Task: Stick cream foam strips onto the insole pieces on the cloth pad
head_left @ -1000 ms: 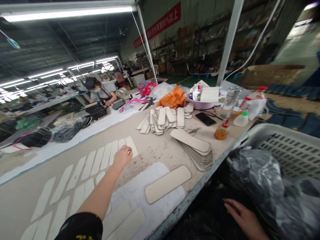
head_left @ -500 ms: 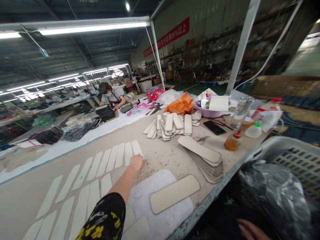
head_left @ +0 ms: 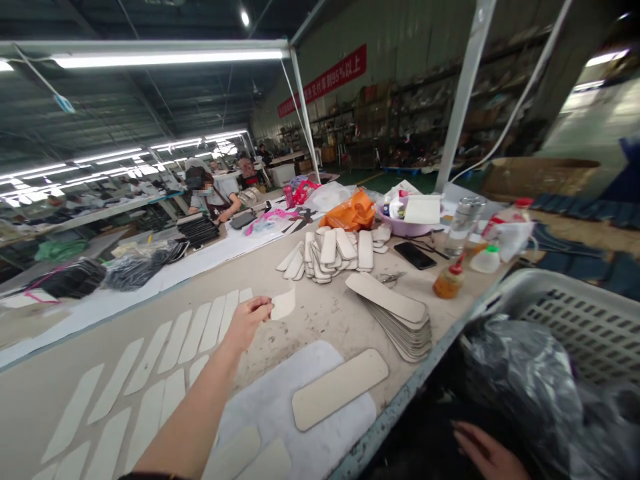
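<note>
My left hand [head_left: 255, 315] reaches across the table, thumb and fingers pinched on one end of a thin off-white strip [head_left: 285, 304], which looks bent and lifted. Left of it, similar flat strips [head_left: 199, 332] lie in slanting rows on the tabletop. Nearer to me, a thicker beige panel with rounded ends [head_left: 340, 388] rests on a white cloth [head_left: 300, 363]. Behind the panel stands a fanned stack of such panels [head_left: 393, 303]. My right hand [head_left: 485, 448] is low at the right, below the table edge, fingers stretched out with nothing seen in them.
Farther back are a heap of small beige pieces [head_left: 330, 253], an orange bag [head_left: 349, 211], a phone [head_left: 415, 255], scissors [head_left: 389, 277] and a bottle of amber liquid [head_left: 449, 283]. A grey basket [head_left: 575, 300] with plastic stands at right. Another person [head_left: 213, 197] works across the table.
My left hand has pulled the end strip of the far row up and out of line; it was flat before. The view has shifted slightly. My right hand stays low.
</note>
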Action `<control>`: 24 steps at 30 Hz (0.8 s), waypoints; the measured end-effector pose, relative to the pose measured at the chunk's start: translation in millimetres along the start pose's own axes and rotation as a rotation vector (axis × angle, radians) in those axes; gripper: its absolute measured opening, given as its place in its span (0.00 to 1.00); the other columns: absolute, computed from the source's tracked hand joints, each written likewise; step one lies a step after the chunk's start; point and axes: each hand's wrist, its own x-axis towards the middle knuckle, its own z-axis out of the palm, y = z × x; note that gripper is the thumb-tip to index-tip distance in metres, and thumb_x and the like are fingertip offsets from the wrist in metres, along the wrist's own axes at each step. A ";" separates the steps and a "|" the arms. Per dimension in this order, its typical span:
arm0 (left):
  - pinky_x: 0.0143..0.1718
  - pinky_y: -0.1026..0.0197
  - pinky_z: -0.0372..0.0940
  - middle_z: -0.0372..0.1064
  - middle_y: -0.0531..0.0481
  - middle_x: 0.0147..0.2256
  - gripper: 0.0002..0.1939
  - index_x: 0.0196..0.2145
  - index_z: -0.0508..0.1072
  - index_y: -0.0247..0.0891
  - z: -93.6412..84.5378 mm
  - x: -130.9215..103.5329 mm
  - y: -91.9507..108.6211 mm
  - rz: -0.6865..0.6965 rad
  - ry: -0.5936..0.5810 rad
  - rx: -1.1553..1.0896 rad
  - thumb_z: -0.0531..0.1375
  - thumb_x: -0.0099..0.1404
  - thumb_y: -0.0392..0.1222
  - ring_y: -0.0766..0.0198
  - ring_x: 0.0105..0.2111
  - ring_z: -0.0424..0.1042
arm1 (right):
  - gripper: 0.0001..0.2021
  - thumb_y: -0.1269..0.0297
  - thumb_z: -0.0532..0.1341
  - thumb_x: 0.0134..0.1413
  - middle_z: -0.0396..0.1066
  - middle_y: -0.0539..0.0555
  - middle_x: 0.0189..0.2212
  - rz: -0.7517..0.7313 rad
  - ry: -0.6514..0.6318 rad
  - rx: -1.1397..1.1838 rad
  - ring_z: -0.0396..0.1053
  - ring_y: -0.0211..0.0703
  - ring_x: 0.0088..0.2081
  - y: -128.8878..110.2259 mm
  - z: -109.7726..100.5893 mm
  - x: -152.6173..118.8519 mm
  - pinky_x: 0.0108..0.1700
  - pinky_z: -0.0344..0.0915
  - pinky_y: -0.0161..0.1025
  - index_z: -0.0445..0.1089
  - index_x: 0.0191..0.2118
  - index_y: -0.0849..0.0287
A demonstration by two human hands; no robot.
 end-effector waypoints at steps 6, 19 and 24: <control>0.24 0.65 0.62 0.67 0.53 0.22 0.13 0.28 0.76 0.37 -18.5 -82.2 36.3 -0.278 -0.073 -0.922 0.68 0.41 0.40 0.68 0.22 0.64 | 0.28 0.43 0.66 0.42 0.72 0.60 0.46 0.044 -0.143 0.457 0.71 0.53 0.43 -132.8 46.3 -4.5 0.38 0.73 0.46 0.73 0.47 0.56; 0.24 0.65 0.61 0.63 0.54 0.20 0.08 0.27 0.76 0.37 17.1 -157.4 -6.3 -0.533 -0.219 -1.037 0.68 0.47 0.40 0.68 0.20 0.61 | 0.21 0.47 0.68 0.40 0.70 0.51 0.28 0.231 -0.339 0.639 0.64 0.36 0.28 -170.0 89.1 6.3 0.28 0.65 0.33 0.75 0.36 0.58; 0.30 0.62 0.64 0.66 0.52 0.24 0.08 0.29 0.75 0.37 25.7 -165.0 -17.6 -0.581 -0.282 -1.059 0.67 0.50 0.41 0.66 0.24 0.65 | 0.21 0.47 0.69 0.36 0.70 0.51 0.25 0.189 -0.378 0.503 0.65 0.38 0.26 -164.1 90.3 2.0 0.30 0.67 0.36 0.74 0.30 0.60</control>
